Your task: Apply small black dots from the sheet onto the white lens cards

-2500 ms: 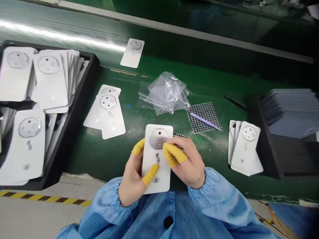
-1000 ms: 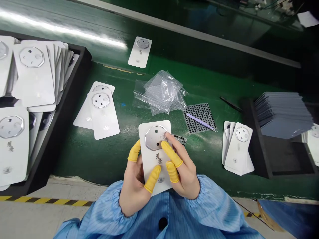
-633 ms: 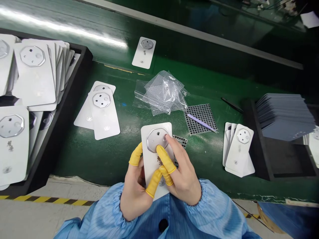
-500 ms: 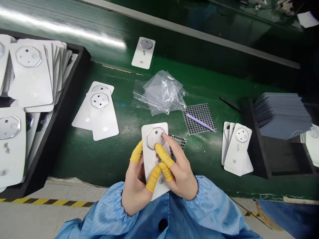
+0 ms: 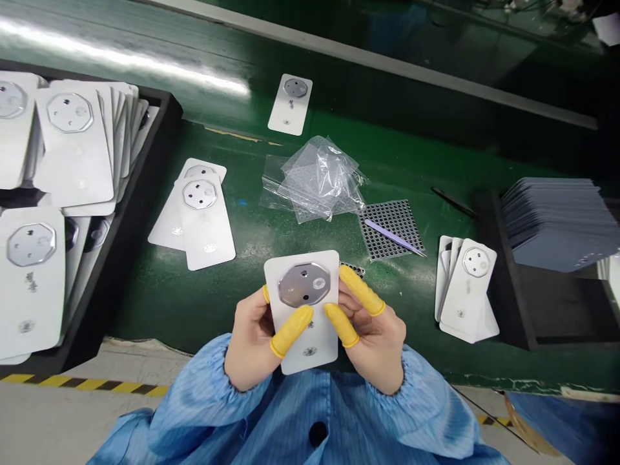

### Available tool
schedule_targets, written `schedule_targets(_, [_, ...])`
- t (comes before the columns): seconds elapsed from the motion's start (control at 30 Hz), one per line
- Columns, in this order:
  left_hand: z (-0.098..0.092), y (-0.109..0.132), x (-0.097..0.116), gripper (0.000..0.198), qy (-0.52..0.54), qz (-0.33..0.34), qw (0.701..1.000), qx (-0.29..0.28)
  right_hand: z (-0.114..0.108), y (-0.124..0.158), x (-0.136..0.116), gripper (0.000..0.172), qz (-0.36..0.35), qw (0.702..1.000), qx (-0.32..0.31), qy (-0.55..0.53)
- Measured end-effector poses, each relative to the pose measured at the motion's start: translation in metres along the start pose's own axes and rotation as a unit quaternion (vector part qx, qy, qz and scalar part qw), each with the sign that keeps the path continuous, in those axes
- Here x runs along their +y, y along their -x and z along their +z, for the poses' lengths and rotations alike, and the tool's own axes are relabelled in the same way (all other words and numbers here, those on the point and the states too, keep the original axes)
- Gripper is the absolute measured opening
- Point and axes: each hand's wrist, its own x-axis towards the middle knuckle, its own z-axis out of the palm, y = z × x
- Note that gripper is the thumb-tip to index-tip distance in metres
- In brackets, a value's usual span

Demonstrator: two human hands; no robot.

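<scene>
Between my hands is a white rectangular panel (image 5: 322,342) with rounded corners and a silver octagonal plate bearing dark dots and a round mark. My left hand (image 5: 256,342) grips its left side, thumb on the front and fingers behind. On the right edge, my right hand (image 5: 372,336) has its thumb on the front, its index finger beside the edge and the other fingers partly hidden behind. Yellow finger cots cover several fingertips. Partly hidden behind the panel lies a small sheet of black dots (image 5: 352,268).
A larger dotted sheet (image 5: 409,216) carries purple tweezers (image 5: 392,237). Clear plastic bags (image 5: 320,177) lie behind. White panels fill a black tray (image 5: 169,123) at left; others lie in loose piles (image 5: 210,226), (image 5: 467,297). Grey panels (image 5: 557,226) stand in a right-hand tray, near dark tweezers (image 5: 454,201).
My right hand has moved off the panel's front to its right edge. The panel's top is tilted more toward me, and a dark dot now shows low on the octagon.
</scene>
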Motion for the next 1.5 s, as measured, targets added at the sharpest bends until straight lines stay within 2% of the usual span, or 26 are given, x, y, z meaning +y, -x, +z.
schedule_targets(0.1, [0.001,-0.002,0.001,0.014,-0.016,-0.004,1.0,0.024,-0.001,0.003,-0.003,0.047,-0.005,1.0,-0.013,0.013])
schedule_targets(0.23, [0.001,-0.002,0.002,0.011,-0.001,0.016,1.0,0.019,-0.001,0.002,-0.009,0.044,-0.038,0.997,-0.029,0.067])
schedule_targets(0.33, [-0.001,-0.002,0.004,0.01,0.002,0.017,1.0,0.013,-0.001,0.001,-0.011,0.045,-0.048,0.996,-0.031,0.066])
schedule_targets(0.47, [-0.003,-0.002,0.005,0.005,-0.005,0.005,1.0,0.002,0.0,0.003,-0.011,0.045,-0.024,0.998,-0.043,0.045])
schedule_targets(0.67, [-0.007,-0.008,0.005,0.008,-0.008,-0.053,0.998,-0.029,0.001,0.002,-0.006,0.048,0.03,0.999,-0.027,-0.002])
schedule_targets(0.87, [-0.008,-0.008,-0.001,0.007,-0.015,-0.038,0.999,0.005,0.006,0.002,-0.002,0.045,0.049,0.996,-0.03,-0.072])
schedule_targets(0.97, [-0.008,-0.006,-0.006,0.008,-0.013,-0.034,0.999,0.025,0.012,0.009,0.0,0.046,0.051,0.996,-0.038,-0.065])
schedule_targets(1.07, [-0.012,-0.009,-0.006,0.015,-0.021,-0.066,0.997,0.024,0.011,0.009,0.002,0.051,0.049,0.996,-0.078,-0.017])
schedule_targets(1.13, [-0.022,-0.016,-0.004,0.025,-0.049,-0.127,0.991,-0.013,-0.002,-0.004,0.006,0.055,0.019,0.991,-0.11,0.072])
schedule_targets(1.2, [-0.036,-0.026,-0.003,0.036,-0.107,-0.173,0.978,-0.053,-0.028,-0.026,0.013,0.055,-0.054,0.967,-0.102,0.229])
schedule_targets(1.23, [-0.044,-0.032,-0.004,0.043,-0.145,-0.178,0.971,-0.066,-0.044,-0.04,0.017,0.052,-0.106,0.937,-0.075,0.323])
schedule_targets(1.3, [-0.061,-0.04,-0.006,0.056,-0.229,-0.148,0.959,-0.079,-0.076,-0.067,0.03,0.042,-0.148,0.865,-0.049,0.476])
schedule_targets(1.37, [-0.074,-0.041,-0.01,0.062,-0.33,-0.079,0.937,-0.078,-0.102,-0.087,0.045,0.028,-0.136,0.819,-0.065,0.554])
schedule_targets(1.43, [-0.081,-0.034,-0.014,0.062,-0.444,0.037,0.894,-0.05,-0.118,-0.098,0.058,0.021,-0.128,0.811,-0.088,0.564])
schedule_targets(1.5, [-0.083,-0.023,-0.018,0.061,-0.527,0.166,0.833,-0.026,-0.125,-0.103,0.063,0.021,-0.126,0.823,-0.085,0.548])
